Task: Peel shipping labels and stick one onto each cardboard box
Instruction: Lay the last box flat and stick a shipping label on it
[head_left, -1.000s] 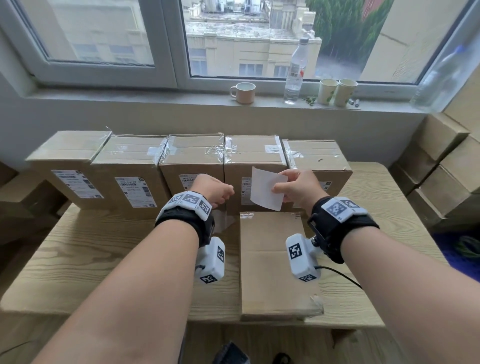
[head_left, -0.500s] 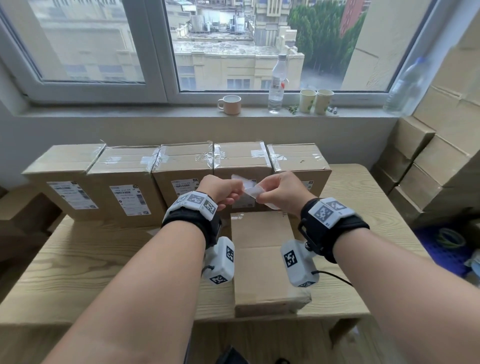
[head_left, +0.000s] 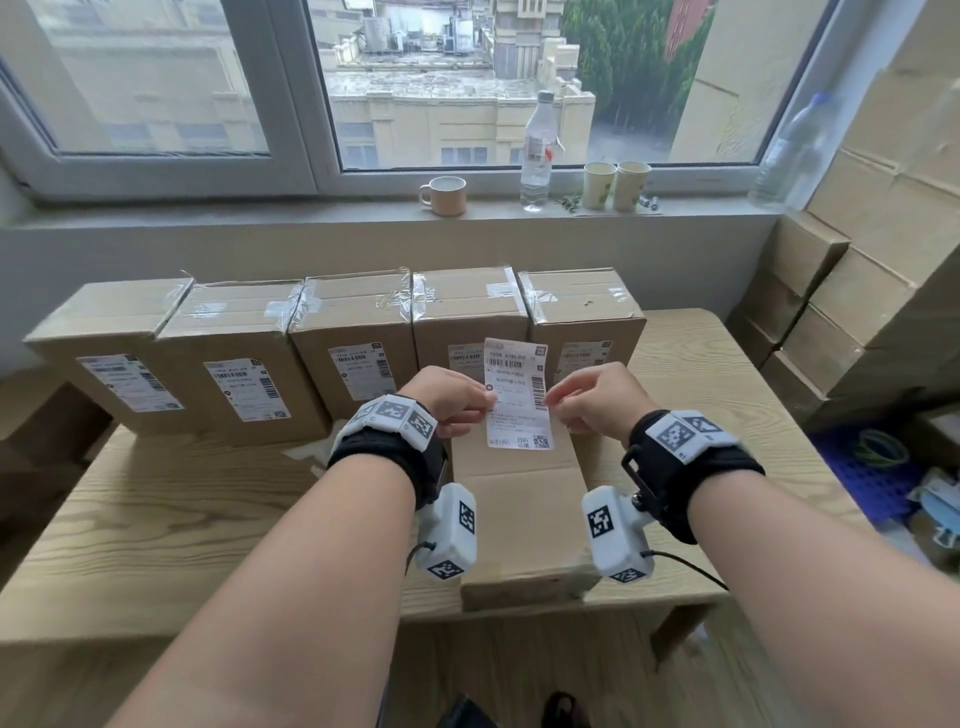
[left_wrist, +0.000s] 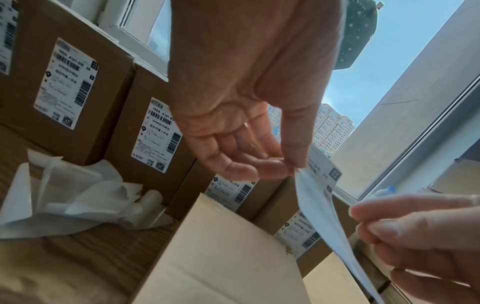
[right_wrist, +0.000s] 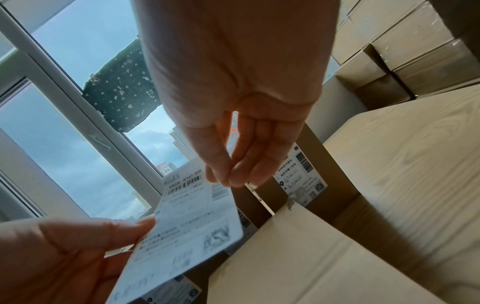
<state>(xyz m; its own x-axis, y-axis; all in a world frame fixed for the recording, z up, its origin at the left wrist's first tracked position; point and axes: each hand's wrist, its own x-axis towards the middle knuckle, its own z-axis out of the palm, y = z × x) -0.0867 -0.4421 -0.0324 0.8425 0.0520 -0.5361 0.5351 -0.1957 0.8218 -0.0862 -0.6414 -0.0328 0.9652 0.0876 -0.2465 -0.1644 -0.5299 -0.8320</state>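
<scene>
A printed white shipping label (head_left: 517, 395) hangs upright between my hands, print facing me. My left hand (head_left: 485, 402) pinches its left edge and my right hand (head_left: 553, 400) pinches its right edge. The label hovers above the far end of a plain cardboard box (head_left: 519, 514) lying flat on the wooden table (head_left: 156, 519). In the left wrist view, thumb and forefinger of the left hand (left_wrist: 296, 169) nip the label (left_wrist: 319, 205) over the box (left_wrist: 221, 246). In the right wrist view, the right hand (right_wrist: 228, 179) holds the label (right_wrist: 187, 222) by its edge.
Several labelled boxes (head_left: 244, 353) stand in a row along the table's back edge. Crumpled backing papers (left_wrist: 72, 197) lie left of the flat box. A mug (head_left: 444, 195), a bottle (head_left: 537, 150) and two paper cups (head_left: 615, 184) sit on the sill. Stacked boxes (head_left: 857, 312) fill the right.
A second ago my right hand alone held the label, blank side towards me. My left hand then joined it, and now both hold it spread flat with the print facing me.
</scene>
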